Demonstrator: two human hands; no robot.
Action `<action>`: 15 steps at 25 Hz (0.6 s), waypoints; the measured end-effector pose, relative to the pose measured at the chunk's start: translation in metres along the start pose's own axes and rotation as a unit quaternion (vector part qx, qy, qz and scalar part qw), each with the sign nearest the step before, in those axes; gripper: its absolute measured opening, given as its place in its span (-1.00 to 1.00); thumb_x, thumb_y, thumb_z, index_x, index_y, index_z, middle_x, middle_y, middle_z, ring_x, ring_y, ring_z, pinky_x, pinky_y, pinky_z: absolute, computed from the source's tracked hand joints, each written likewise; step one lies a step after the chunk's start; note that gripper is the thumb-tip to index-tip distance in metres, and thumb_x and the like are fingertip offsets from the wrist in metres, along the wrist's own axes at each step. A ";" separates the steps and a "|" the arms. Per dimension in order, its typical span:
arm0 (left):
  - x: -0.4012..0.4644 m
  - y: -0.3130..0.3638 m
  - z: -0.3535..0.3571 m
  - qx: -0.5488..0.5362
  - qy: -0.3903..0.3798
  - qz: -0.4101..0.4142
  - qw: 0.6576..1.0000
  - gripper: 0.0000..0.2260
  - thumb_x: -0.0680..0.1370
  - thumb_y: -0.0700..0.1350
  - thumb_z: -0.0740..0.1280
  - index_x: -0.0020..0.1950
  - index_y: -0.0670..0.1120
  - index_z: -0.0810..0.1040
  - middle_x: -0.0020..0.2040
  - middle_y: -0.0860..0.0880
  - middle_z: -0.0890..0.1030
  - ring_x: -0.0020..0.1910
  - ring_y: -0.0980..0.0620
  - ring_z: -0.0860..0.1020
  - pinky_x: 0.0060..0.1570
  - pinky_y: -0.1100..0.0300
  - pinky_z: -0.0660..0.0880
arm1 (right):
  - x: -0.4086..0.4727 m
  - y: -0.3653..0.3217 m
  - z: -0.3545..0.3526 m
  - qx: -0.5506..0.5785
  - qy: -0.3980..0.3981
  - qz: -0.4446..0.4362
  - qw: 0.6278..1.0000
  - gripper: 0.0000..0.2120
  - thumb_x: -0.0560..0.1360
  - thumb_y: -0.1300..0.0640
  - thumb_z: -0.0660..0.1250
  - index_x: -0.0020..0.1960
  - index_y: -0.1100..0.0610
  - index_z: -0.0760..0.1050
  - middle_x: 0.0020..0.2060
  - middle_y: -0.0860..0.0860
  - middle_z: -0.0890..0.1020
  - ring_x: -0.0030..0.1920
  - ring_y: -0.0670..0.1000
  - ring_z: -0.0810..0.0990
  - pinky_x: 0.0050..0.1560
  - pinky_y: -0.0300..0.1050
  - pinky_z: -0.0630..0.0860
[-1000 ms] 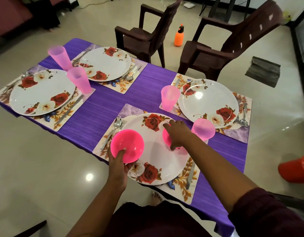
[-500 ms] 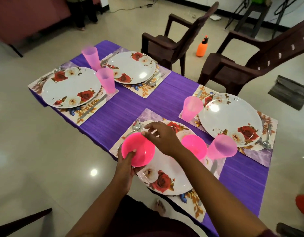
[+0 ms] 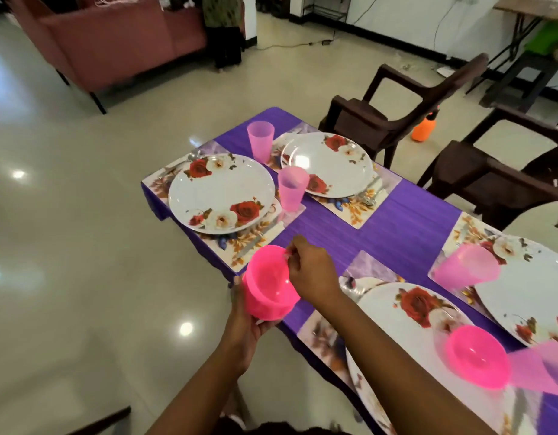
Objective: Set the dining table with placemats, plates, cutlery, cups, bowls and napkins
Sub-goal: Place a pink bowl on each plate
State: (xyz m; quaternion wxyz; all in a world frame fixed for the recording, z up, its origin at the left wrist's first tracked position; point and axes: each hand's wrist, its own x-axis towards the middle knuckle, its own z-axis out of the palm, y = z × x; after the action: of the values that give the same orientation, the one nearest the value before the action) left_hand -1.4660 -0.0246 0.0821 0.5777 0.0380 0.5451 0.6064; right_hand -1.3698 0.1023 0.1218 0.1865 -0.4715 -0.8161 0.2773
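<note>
Bowls [image 3: 269, 284] are sitting stacked in our left hand [image 3: 249, 321], off the near edge of the table [image 3: 409, 221], between the two near settings. A second ago our right hand [image 3: 312, 271] was leaving a single bowl [image 3: 477, 359] on the near right plate [image 3: 406, 328]; now that bowl is resting there alone and the hand is back at the stack, so one setting is getting its bowl and we are judging three are left to serve. Our view is also swinging toward the far left end of the table.

Left fingers are curling under and around the base of the stack, carrying its weight. Right fingertips are pinching the far rim of the top bowl, seemingly to peel it free; the exact finger spread is blurred.

We are seeing the stack tilting, its mouths facing up and toward the table's right end, its stacking axis leaning that way instead of standing upright. It looks like two or three nested bowls, but we cannot tell the count.

Closest to the stack is the near left plate [image 3: 221, 193], bare of any bowl, with a cup [image 3: 291, 188] at its right, and we are judging it the likely next stop
</note>
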 end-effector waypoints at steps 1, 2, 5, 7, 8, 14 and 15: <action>0.008 0.014 -0.014 0.020 0.005 0.019 1.000 -0.57 0.53 0.21 0.29 0.39 0.19 0.37 0.31 -0.07 0.52 0.20 -0.15 0.57 -0.02 -0.09 0.61 | 0.013 -0.012 0.010 0.030 0.000 0.027 0.999 -0.95 0.52 0.24 0.23 -0.05 0.15 0.46 -0.24 0.05 0.63 -0.28 0.08 0.56 -0.32 -0.05 0.47; 0.016 0.027 -0.028 0.040 0.012 0.034 0.999 -0.58 0.52 0.07 0.34 0.37 0.22 0.37 0.31 -0.04 0.51 0.20 -0.14 0.56 -0.07 -0.07 0.62 | 0.026 -0.022 0.020 0.071 0.002 0.065 0.995 -0.95 0.52 0.25 0.24 -0.09 0.13 0.44 -0.27 0.03 0.60 -0.31 0.04 0.54 -0.33 -0.07 0.44; 0.040 0.072 -0.071 0.050 0.035 0.047 0.997 -0.51 0.56 -0.26 0.25 0.37 0.22 0.34 0.30 -0.03 0.42 0.22 -0.16 0.49 -0.07 -0.07 0.62 | 0.065 -0.052 0.061 0.279 0.041 0.238 0.929 -0.92 0.51 0.26 0.24 -0.13 0.11 0.42 -0.25 0.10 0.60 -0.34 0.06 0.60 -0.39 -0.05 0.49; 0.051 0.096 -0.092 0.048 0.048 0.044 0.997 -0.46 0.56 -0.34 0.21 0.39 0.21 0.31 0.30 -0.06 0.38 0.22 -0.18 0.46 -0.05 -0.09 0.62 | 0.088 -0.063 0.083 0.410 0.054 0.333 0.847 -0.94 0.53 0.30 0.21 -0.01 0.21 0.42 -0.27 0.17 0.62 -0.42 0.05 0.62 -0.50 -0.16 0.49; 0.054 0.106 -0.100 0.051 0.055 0.041 0.996 -0.45 0.56 -0.34 0.22 0.38 0.21 0.30 0.30 -0.07 0.37 0.21 -0.18 0.46 -0.05 -0.09 0.62 | 0.098 -0.065 0.091 0.448 0.055 0.359 0.817 -0.89 0.53 0.32 0.20 0.06 0.27 0.40 -0.31 0.20 0.62 -0.46 0.04 0.62 -0.50 -0.17 0.51; 0.085 0.131 -0.132 0.032 0.067 0.020 0.997 -0.44 0.56 -0.33 0.28 0.39 0.21 0.29 0.33 -0.10 0.35 0.23 -0.23 0.45 -0.13 -0.06 0.63 | 0.162 -0.053 0.120 0.467 0.109 0.437 0.761 -0.77 0.50 0.36 0.22 0.15 0.34 0.33 -0.38 0.23 0.64 -0.48 0.09 0.61 -0.37 -0.04 0.57; 0.094 0.137 -0.135 0.035 0.067 0.015 0.997 -0.44 0.55 -0.34 0.28 0.39 0.20 0.29 0.32 -0.10 0.36 0.22 -0.23 0.45 -0.15 -0.06 0.63 | 0.173 -0.047 0.125 0.464 0.124 0.442 0.758 -0.69 0.48 0.35 0.24 0.21 0.33 0.31 -0.29 0.27 0.65 -0.44 0.12 0.63 -0.31 0.02 0.59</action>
State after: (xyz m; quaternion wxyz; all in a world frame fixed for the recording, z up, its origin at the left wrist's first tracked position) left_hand -1.6782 -0.0024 0.0690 0.5290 0.0261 0.6026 0.5969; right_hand -1.5562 0.2002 0.0615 0.3388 -0.6657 -0.2581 0.6127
